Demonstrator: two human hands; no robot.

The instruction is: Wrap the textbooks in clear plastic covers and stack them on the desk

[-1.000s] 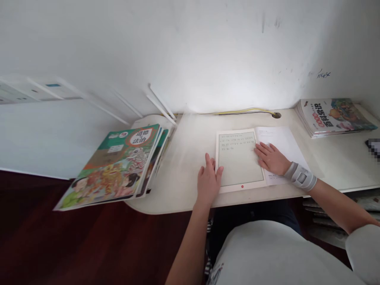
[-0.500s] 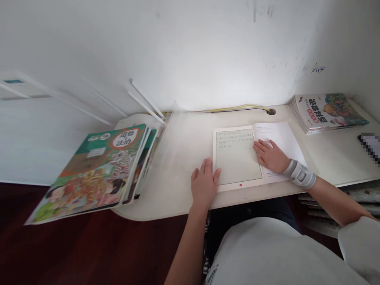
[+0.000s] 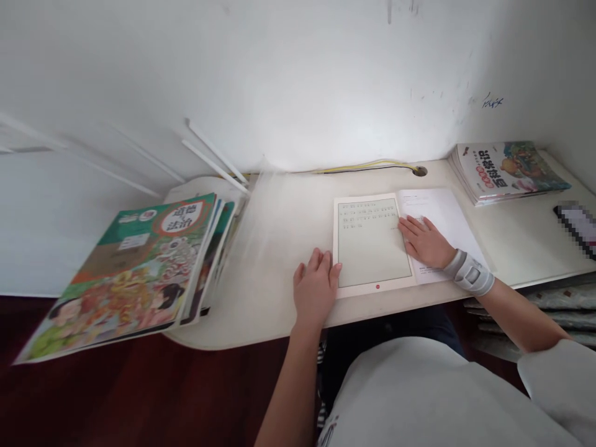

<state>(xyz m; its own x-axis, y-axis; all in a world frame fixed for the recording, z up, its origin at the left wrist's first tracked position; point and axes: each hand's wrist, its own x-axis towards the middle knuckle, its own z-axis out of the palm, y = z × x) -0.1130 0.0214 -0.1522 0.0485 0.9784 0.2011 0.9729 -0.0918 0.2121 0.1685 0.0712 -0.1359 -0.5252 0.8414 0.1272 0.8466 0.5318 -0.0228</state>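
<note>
With the booklet point(image 3: 370, 254) lying spread on the desk point(image 3: 288, 233), I'd steer light, even pressure through the right hand point(image 3: 428, 242), flat with fingers at the fold — and the left hand point(image 3: 315, 288), loose, gripping nothing, thumb by the left edge — since shoving could crease it.

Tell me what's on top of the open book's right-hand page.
The right hand lies on that page. Printing shows above and below it; anything directly beneath the hand is covered.
</note>
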